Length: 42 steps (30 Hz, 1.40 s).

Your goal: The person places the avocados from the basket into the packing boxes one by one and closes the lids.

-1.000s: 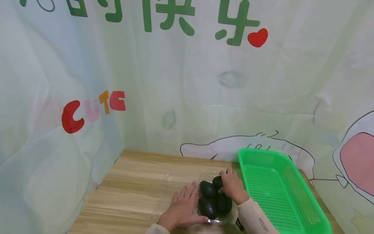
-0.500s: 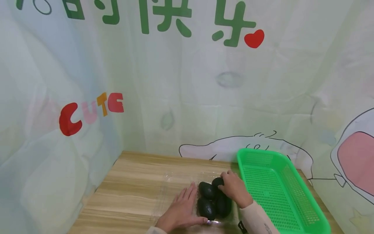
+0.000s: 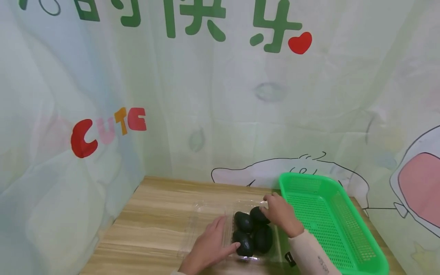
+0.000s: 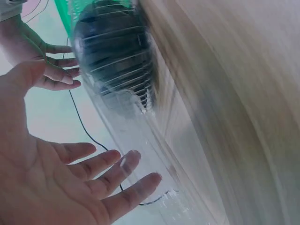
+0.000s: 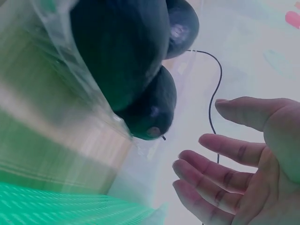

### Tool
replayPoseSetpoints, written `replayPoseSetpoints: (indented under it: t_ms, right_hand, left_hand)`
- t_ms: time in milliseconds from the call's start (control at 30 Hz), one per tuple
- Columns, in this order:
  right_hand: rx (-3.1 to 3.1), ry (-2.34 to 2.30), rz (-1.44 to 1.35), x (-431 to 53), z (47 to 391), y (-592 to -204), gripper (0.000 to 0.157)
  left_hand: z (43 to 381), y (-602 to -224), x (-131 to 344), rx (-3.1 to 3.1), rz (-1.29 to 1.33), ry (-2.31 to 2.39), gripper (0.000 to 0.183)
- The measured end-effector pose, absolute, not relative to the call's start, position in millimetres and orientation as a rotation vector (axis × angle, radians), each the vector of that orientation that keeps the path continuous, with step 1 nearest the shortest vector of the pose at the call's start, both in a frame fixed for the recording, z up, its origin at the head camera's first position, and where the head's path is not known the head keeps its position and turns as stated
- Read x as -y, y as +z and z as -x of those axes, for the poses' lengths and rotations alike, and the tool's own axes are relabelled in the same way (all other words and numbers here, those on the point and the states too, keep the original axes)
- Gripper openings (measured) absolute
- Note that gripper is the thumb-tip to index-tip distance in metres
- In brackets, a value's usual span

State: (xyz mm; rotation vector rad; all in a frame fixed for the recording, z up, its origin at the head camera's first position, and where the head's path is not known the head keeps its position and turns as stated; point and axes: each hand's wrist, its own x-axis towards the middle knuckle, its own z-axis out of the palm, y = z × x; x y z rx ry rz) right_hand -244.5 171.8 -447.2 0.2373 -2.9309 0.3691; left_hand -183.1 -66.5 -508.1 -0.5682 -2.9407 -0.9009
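Note:
Several dark avocados [image 3: 262, 239] sit together in a clear plastic clamshell box [image 3: 277, 244], its lid [image 3: 192, 229] folded out flat to the left. My left hand [image 3: 210, 244] is over the lid side, thumb by the front-left avocado [image 3: 244, 244]. In the left wrist view its fingers [image 4: 136, 190] are relaxed and spread along the clear plastic. My right hand [image 3: 282, 214] hovers at the box's back-right corner, nearest the rear avocado [image 3: 258, 215]. In the right wrist view its fingers [image 5: 218, 180] are loosely bent, with nothing between them and a gap to the avocados.
A green perforated plastic basket [image 3: 369, 233] stands right of the box, close to my right forearm. The wood-grain table [image 3: 137, 229] meets a printed cloth backdrop [image 3: 220, 114] at its back and left. A small black item [image 3: 290, 259] lies by my right sleeve.
My right hand has come off the rear avocado, moving right and away. My left hand has drawn slightly back, its thumb lifting from the box's front rim. The avocados stay in the box.

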Motion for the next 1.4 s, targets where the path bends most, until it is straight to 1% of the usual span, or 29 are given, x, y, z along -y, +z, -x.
replayPoseSetpoints:
  t_ms: [200, 467, 567, 733, 800, 933, 1067, 1267, 1400]
  right_hand:
    - [2.945, 0.338, -0.26, -173.4, 252.4, -442.1, 0.032]
    - [3.036, 0.286, -0.217, -169.4, 262.7, -436.5, 0.036]
    - [3.064, 0.254, -0.209, -168.0, 269.3, -436.6, 0.037]
    - [3.099, 0.216, -0.197, -166.7, 279.0, -436.9, 0.038]
    - [3.112, 0.204, -0.188, -166.2, 282.8, -437.7, 0.037]
    - [3.152, 0.176, -0.164, -164.1, 289.9, -439.4, 0.038]
    - [3.198, 0.166, -0.141, -162.4, 296.2, -441.5, 0.04]
    - [3.263, 0.172, -0.12, -162.0, 301.2, -444.5, 0.04]
    - [3.303, 0.208, -0.114, -161.3, 302.4, -447.3, 0.04]
  left_hand:
    - [172.0, -498.1, 67.5, 2.94, 0.472, -1.006, 0.09]
    - [159.9, -488.7, 67.4, 2.887, 0.323, -1.199, 0.073]
    - [154.9, -487.1, 68.3, 2.857, 0.256, -1.383, 0.065]
    - [147.2, -488.8, 73.9, 2.71, 0.206, -1.74, 0.043]
    - [144.7, -490.5, 76.5, 2.635, 0.196, -1.917, 0.038]
    - [140.4, -495.3, 79.7, 2.533, 0.116, -2.277, 0.043]
    - [137.8, -502.3, 81.2, 2.512, 0.053, -2.474, 0.049]
    - [136.0, -511.8, 82.9, 2.47, -0.004, -2.645, 0.058]
    - [133.5, -512.8, 84.6, 2.479, 0.01, -2.665, 0.063]
